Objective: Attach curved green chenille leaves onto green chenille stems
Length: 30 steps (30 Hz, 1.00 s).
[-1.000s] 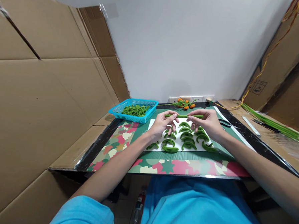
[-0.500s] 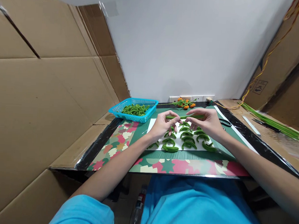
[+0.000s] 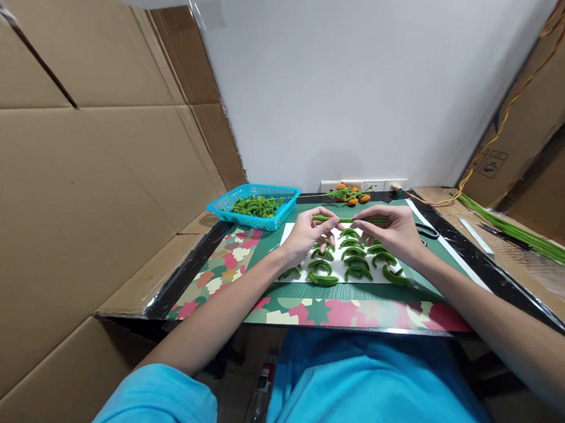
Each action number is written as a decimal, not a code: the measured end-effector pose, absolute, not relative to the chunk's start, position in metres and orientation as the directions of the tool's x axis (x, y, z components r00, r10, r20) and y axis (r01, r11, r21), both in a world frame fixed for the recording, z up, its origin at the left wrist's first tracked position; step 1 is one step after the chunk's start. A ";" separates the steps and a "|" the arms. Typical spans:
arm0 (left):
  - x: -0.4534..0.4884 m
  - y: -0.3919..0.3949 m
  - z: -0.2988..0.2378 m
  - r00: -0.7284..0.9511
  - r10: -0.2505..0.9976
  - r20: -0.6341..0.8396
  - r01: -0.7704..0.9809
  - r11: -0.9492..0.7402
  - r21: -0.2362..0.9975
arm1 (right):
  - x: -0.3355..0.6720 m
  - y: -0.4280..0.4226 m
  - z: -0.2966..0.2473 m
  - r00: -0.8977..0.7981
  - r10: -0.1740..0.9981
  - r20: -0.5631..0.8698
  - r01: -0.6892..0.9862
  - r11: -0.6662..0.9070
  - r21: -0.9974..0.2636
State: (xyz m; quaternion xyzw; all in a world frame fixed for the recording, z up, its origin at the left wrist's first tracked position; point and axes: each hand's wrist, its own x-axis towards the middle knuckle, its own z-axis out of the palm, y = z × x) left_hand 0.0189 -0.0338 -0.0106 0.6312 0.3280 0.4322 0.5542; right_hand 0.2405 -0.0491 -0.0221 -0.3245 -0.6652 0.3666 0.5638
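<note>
A fuzzy green pipe cleaner piece (image 3: 346, 220) is stretched level between my two hands, above the white sheet (image 3: 288, 237). My left hand (image 3: 310, 230) pinches it near its left end. At the other side, my right hand (image 3: 386, 226) grips it between thumb and fingers. Whether it is one strand or several together, I cannot tell. Below my hands, rows of curved green pipe cleaner pieces (image 3: 356, 262) lie on the sheet. A straighter bundle (image 3: 322, 280) is at the sheet's front edge.
A blue basket (image 3: 276, 222) of green pieces stands at back left. Orange flowers on green stems (image 3: 353, 195) lie by the wall sockets (image 3: 373, 186). Dark-handled scissors (image 3: 427, 231) sit right of my right hand. Long green stems (image 3: 513, 225) and a ruler-like strip (image 3: 476, 237) are farther right.
My right hand's fingers have shifted slightly along the green piece. Both hands still hold it in nearly the same place, and the view has moved a little.
</note>
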 end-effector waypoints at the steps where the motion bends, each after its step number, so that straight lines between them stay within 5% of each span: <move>1: 0.019 -0.034 -0.011 0.422 0.888 0.183 -0.067 -0.171 0.983 | 0.241 -0.049 -0.022 -0.159 0.843 0.514 0.026 0.524 -0.851; 14: 0.026 -0.034 -0.020 0.356 0.914 0.195 -0.228 -0.118 0.967 | 0.239 -0.048 -0.022 -0.211 0.828 0.519 0.000 0.531 -0.847; 30: 0.023 -0.036 -0.018 0.366 0.904 0.222 -0.110 -0.195 0.975 | 0.244 -0.048 -0.022 -0.240 0.784 0.573 0.053 0.600 -0.799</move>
